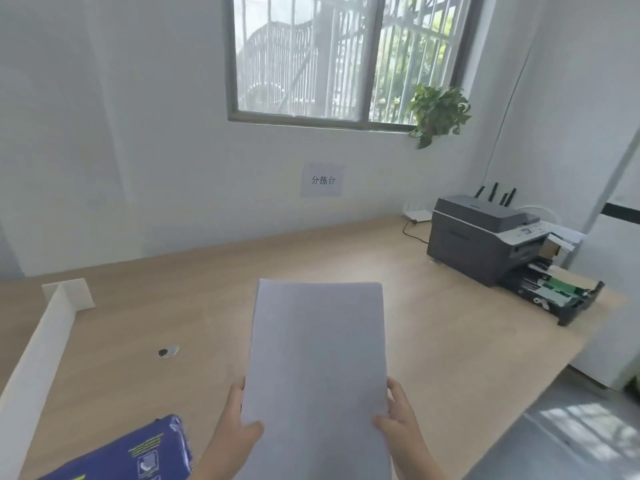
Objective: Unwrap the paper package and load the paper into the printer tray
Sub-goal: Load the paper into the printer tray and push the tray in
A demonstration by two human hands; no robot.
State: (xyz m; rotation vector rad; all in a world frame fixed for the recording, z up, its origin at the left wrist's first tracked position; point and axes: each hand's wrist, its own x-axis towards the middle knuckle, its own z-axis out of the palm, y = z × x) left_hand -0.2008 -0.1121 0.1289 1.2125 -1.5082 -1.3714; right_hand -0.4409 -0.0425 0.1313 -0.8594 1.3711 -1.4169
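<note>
I hold a stack of white paper (317, 358) upright above the wooden desk, bare of any wrapping. My left hand (239, 424) grips its lower left edge and my right hand (398, 414) grips its lower right edge, thumbs on the front. The blue paper wrapper (138, 452) lies on the desk at the bottom left. A grey printer (485, 237) stands at the far right of the desk. Its dark paper tray (561, 296) is pulled out toward the desk's right edge, with green guides inside.
A white divider panel (38, 355) runs along the desk's left side. A small round object (168, 351) lies on the wooden desk (450, 341). A cable and white box (420, 215) sit behind the printer, a plant (438, 110) hangs by the window.
</note>
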